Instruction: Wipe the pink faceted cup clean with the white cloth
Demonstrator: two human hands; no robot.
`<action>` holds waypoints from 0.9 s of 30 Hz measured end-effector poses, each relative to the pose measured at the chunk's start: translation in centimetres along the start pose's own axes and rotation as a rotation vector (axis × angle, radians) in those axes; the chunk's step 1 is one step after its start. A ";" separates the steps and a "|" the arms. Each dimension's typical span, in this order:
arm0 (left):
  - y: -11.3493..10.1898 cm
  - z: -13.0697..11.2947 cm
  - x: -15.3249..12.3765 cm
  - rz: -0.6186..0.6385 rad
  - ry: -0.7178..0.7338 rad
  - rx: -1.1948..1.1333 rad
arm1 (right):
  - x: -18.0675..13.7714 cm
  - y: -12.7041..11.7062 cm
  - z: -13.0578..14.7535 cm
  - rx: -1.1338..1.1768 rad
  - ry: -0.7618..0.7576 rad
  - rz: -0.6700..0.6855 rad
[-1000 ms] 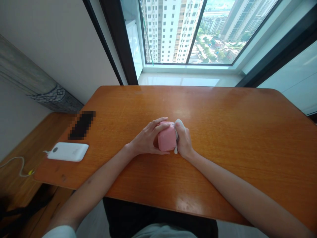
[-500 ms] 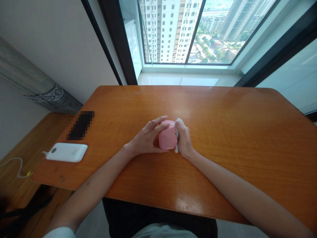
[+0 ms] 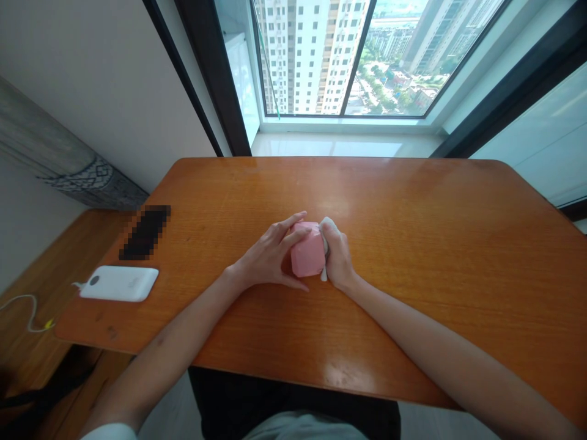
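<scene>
A small pink box-shaped object (image 3: 308, 253) stands near the middle of the orange wooden table (image 3: 413, 232). My left hand (image 3: 268, 256) grips its left side, thumb underneath and fingers curled over the top. My right hand (image 3: 338, 256) is closed on a white cloth or tissue (image 3: 326, 227) and presses it against the object's right face. Most of the white piece is hidden inside that hand.
A white power bank (image 3: 118, 283) with a white cable (image 3: 27, 308) lies at the table's left edge, a dark phone-like slab (image 3: 145, 232) behind it. A lower wooden bench (image 3: 27, 342) sits to the left. A large window (image 3: 348, 55) is beyond the far edge.
The pink object has turned slightly between my hands, and the white piece has rubbed along its right face. Both hands stay in the same spot.
</scene>
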State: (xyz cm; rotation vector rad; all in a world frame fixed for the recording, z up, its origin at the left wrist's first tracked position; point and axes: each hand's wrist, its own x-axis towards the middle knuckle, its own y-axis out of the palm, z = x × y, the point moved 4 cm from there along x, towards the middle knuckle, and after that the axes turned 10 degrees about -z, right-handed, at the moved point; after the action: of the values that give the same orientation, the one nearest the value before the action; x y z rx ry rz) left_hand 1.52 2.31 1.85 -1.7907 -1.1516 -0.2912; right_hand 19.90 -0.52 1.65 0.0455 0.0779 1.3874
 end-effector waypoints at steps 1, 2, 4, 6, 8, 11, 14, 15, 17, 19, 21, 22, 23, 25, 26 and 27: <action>-0.1 -0.2 0.1 -0.007 0.024 0.026 | 0.0 0.0 0.1 -0.003 -0.002 -0.009; -0.1 -0.5 0.2 -0.021 0.028 0.025 | 0.0 -0.1 0.1 -0.009 -0.008 -0.019; -0.1 -0.7 0.3 -0.057 -0.026 -0.048 | -0.1 -0.2 0.2 -0.026 -0.028 -0.041; 0.1 -0.4 0.2 -0.054 -0.161 -0.146 | -0.3 -0.1 0.2 -0.044 -0.037 -0.037; 0.4 0.1 -0.1 -0.029 -0.289 -0.208 | -0.3 -0.1 0.1 -0.047 -0.023 -0.024; 0.5 0.6 -0.2 -0.011 -0.266 -0.203 | -0.2 0.0 -0.1 -0.025 0.012 -0.020; 0.2 0.4 -0.2 0.002 -0.043 -0.057 | 0.1 0.0 -0.1 -0.003 0.030 -0.021; 0.2 0.3 -0.2 0.000 0.022 0.005 | 0.1 0.0 -0.1 0.002 0.028 -0.024; 0.1 0.0 -0.2 -0.019 0.088 0.079 | 0.1 0.0 0.1 0.005 0.018 -0.025; 0.0 -0.2 -0.1 -0.047 0.060 0.050 | 0.0 -0.1 0.2 -0.007 -0.011 -0.026; 0.1 -0.2 0.1 -0.056 -0.044 -0.052 | -0.2 -0.1 0.2 -0.029 -0.043 -0.028; 0.2 0.0 0.1 -0.048 -0.118 -0.104 | -0.2 -0.1 0.1 -0.037 -0.053 -0.025; 0.3 0.2 0.0 -0.035 -0.190 -0.147 | -0.3 -0.1 0.0 -0.041 -0.055 -0.016; 0.4 0.6 -0.1 -0.010 -0.275 -0.185 | -0.3 -0.1 -0.2 -0.032 -0.039 0.004; 0.4 0.8 -0.2 -0.002 -0.263 -0.176 | -0.3 -0.1 -0.3 -0.020 -0.027 0.011; 0.4 0.9 -0.2 0.002 -0.212 -0.149 | -0.2 -0.1 -0.4 -0.007 -0.018 0.013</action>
State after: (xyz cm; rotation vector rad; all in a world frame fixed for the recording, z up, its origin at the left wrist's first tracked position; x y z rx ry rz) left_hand 1.49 2.85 1.07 -1.9901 -1.3047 -0.1936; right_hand 19.89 -0.74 1.28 0.0522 0.0581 1.4001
